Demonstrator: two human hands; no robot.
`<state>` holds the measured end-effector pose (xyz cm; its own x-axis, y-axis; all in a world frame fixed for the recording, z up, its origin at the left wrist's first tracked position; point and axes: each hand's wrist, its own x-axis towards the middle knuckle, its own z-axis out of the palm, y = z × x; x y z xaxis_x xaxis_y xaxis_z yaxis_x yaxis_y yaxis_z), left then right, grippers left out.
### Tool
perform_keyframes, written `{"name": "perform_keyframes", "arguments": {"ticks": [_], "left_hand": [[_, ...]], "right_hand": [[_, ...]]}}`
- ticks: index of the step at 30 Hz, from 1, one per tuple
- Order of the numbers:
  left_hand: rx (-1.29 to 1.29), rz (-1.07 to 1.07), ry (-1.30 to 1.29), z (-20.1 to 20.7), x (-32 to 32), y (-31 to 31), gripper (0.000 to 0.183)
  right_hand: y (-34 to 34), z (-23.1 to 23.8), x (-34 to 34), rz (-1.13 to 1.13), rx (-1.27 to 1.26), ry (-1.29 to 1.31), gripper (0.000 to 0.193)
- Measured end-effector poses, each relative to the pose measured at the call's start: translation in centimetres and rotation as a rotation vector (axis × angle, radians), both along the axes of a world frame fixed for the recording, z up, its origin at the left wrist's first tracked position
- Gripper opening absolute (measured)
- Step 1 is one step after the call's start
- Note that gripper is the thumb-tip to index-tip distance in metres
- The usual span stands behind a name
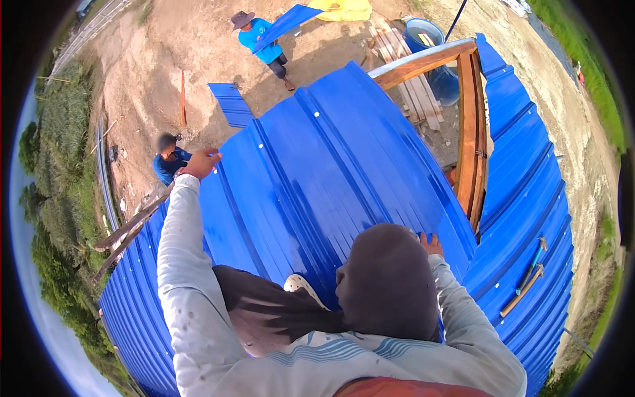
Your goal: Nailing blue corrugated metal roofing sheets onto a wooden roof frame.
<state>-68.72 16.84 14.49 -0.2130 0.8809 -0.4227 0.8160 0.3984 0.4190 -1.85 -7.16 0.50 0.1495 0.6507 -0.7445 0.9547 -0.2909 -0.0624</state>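
I crouch on a roof of blue ribbed metal roofing sheets (317, 165), dotted with pale screw heads. My left arm reaches forward to the sheet's far left edge. There my left hand (200, 164) has its fingers curled, and whatever lies inside them is hidden. Beside my right knee, my right hand (432, 245) rests on the sheet near its right edge with fingers apart, holding nothing. A cream clog (304, 290) on my foot stands on the sheet between my hands.
Right of me, wooden framing (471, 132) borders an opening. Two hammers (522, 291) lie on the right-hand sheets. Below, one person (264, 43) carries a blue sheet; another person (170, 161) is beyond my left hand. Planks (410, 79) and blue drums (423, 36) stand on the ground.
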Motion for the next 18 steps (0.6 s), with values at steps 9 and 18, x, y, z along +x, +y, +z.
{"name": "perform_keyframes", "arguments": {"ticks": [9, 18], "left_hand": [[-0.123, -0.251, 0.3, 3.6, 7.3, 5.1, 0.051], [-0.035, -0.441, 0.332, 8.7, 14.8, 8.8, 0.054]], "right_hand": [[-0.3, 3.2, -1.6, 0.064, -0.068, 0.006, 0.086], [-4.4, 0.6, -1.7, 0.145, 0.066, 0.093, 0.108]]}}
